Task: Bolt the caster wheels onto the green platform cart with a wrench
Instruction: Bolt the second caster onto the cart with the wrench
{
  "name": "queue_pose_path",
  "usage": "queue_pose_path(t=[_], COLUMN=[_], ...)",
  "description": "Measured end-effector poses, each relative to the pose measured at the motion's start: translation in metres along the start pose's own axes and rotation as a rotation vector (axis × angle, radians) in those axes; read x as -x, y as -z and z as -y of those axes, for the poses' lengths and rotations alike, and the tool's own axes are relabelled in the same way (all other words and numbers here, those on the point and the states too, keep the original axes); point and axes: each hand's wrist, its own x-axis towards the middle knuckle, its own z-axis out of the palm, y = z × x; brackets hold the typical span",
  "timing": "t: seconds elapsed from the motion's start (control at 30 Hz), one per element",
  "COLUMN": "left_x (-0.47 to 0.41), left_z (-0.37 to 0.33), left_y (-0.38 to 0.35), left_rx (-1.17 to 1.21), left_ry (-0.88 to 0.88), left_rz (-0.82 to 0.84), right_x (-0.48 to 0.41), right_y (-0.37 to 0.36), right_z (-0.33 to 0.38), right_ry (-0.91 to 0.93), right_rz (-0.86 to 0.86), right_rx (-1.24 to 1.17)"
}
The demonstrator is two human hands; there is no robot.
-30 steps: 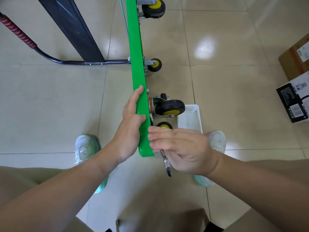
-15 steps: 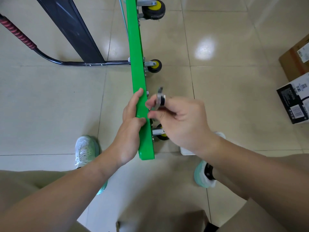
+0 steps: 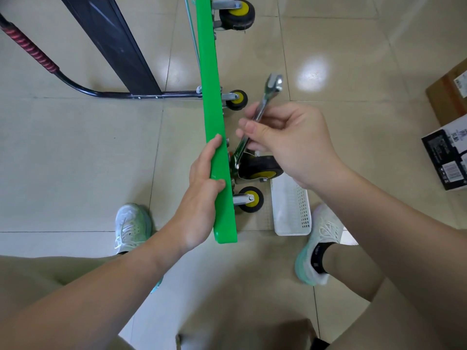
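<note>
The green platform cart [image 3: 212,102] stands on its edge, seen as a narrow green strip running up the frame. My left hand [image 3: 202,190] grips its near end. My right hand [image 3: 285,140] holds a silver wrench [image 3: 265,102] by the middle of its shaft. The wrench's lower end sits at the mounting plate of the near black-and-yellow caster wheel [image 3: 260,169]; its upper end points away. Another caster [image 3: 249,199] shows below, one more [image 3: 237,99] further along, and a large one [image 3: 236,13] at the top.
A white perforated basket [image 3: 290,210] lies on the tiled floor right of the cart, by my right shoe [image 3: 321,243]. My left shoe [image 3: 132,227] is left of the cart. The black cart handle with red grip [image 3: 32,53] extends left. Boxes [image 3: 447,157] sit at the right edge.
My right hand rose from below the cart's near end with the wrench, then moved right and swung the wrench so its lower end meets the near caster's mount. My left hand stayed put.
</note>
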Motion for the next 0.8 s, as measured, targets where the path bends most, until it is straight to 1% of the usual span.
queue_pose_path(t=[0.13, 0.23, 0.3, 0.5, 0.57, 0.7, 0.8], left_x=[0.001, 0.001, 0.001, 0.001, 0.001, 0.001, 0.003], left_z=[-0.002, -0.003, -0.002, -0.001, -0.001, -0.003, -0.005], left_y=[0.0, -0.002, -0.001, -0.003, -0.004, -0.007, -0.006], left_rx=[-0.019, -0.022, -0.026, -0.026, -0.03, -0.068, -0.08], left_ry=[-0.007, -0.001, -0.006, 0.005, 0.006, 0.008, -0.012], left_rz=[-0.001, -0.006, -0.007, -0.017, -0.022, -0.048, -0.058], right_x=[0.034, 0.064, 0.076, 0.084, 0.084, 0.083, 0.085], right_y=[0.009, 0.012, 0.017, 0.021, 0.018, 0.008, 0.005], right_z=[-0.006, -0.021, -0.032, -0.047, -0.047, -0.046, -0.046], right_ry=[0.241, 0.452, 0.525, 0.525, 0.518, 0.484, 0.493], right_rz=[0.005, 0.014, -0.002, 0.017, -0.017, -0.059, -0.066], right_rx=[0.047, 0.234, 0.327, 0.326, 0.333, 0.269, 0.211])
